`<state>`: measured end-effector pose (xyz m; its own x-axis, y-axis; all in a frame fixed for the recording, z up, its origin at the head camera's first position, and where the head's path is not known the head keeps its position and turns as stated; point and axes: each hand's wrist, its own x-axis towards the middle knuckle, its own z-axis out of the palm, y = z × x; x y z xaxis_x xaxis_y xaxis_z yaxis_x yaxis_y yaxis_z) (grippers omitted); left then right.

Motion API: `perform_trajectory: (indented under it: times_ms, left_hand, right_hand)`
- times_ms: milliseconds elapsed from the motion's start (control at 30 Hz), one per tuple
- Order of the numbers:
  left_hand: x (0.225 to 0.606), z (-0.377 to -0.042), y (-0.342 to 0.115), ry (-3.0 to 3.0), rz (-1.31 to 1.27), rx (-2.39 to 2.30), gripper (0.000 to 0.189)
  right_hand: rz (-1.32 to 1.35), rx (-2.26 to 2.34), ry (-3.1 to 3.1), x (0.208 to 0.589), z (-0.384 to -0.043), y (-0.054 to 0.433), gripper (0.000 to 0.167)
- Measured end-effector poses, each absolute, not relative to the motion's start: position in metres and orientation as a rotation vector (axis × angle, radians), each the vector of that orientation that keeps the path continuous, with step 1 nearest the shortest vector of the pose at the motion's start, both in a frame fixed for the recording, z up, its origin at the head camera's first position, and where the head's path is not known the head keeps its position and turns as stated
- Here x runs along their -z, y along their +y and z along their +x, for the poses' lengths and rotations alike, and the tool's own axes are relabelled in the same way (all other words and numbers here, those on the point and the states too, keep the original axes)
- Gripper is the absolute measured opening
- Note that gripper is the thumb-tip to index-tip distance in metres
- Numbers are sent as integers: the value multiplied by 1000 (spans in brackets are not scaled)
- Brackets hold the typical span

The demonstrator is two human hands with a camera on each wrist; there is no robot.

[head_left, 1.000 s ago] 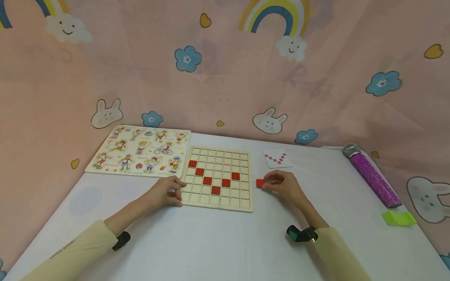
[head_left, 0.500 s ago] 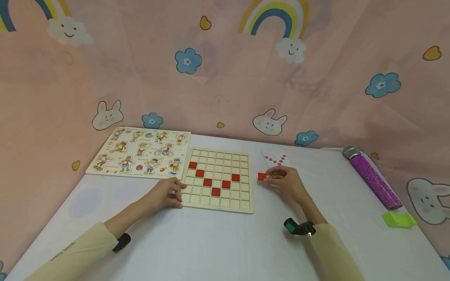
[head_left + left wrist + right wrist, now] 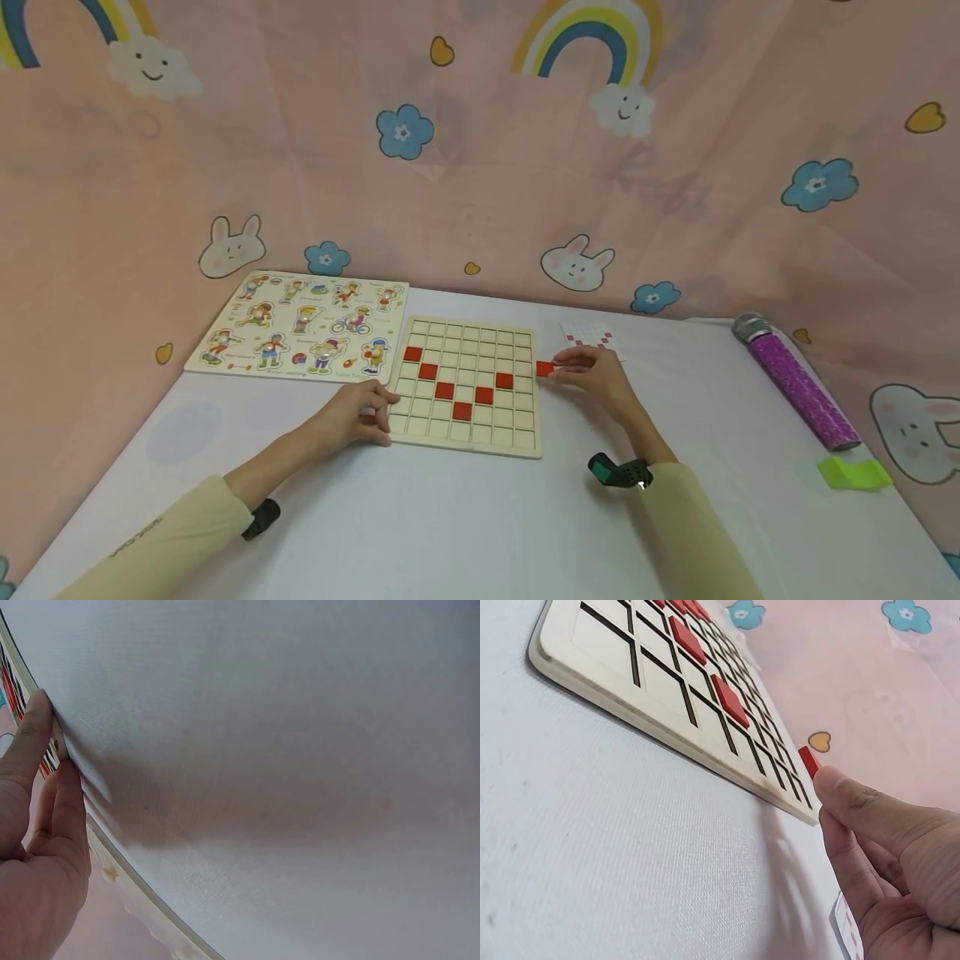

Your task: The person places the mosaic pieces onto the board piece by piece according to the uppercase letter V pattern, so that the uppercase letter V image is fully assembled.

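Observation:
A wooden grid board (image 3: 427,427) lies mid-table, with several red square tiles set in its cells in a V shape. My left hand (image 3: 352,414) holds the board's left edge; the left wrist view shows thumb and fingers (image 3: 69,799) pinching that edge. Between thumb and fingertips my right hand (image 3: 596,379) pinches one more red square tile (image 3: 543,368), just off the board's right edge. Seen from the right wrist, this tile (image 3: 808,760) is tilted and raised above the tabletop. A pattern card (image 3: 583,332) with a red V lies behind the right hand, partly covered by it.
A picture puzzle board (image 3: 300,321) with sports figures lies back left, close against the grid board. On the right are a purple glitter microphone (image 3: 802,387) and a bright green block (image 3: 853,473). A patterned pink cloth (image 3: 480,192) rises behind the white table (image 3: 450,525).
My right hand has moved away from me, then left, bringing the red tile up to the board's right edge. My left hand keeps its place on the board.

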<state>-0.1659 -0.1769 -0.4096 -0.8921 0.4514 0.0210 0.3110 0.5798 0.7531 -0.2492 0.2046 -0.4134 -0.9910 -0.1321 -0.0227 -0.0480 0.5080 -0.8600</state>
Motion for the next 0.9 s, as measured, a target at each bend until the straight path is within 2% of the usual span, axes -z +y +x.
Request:
perform_trajectory:
  times_ms: [900]
  left_hand:
    - [414, -168, -179, 2641, 624, -1208, 21]
  right_hand:
    - [-244, 1333, 2714, 414, -269, 174, 31]
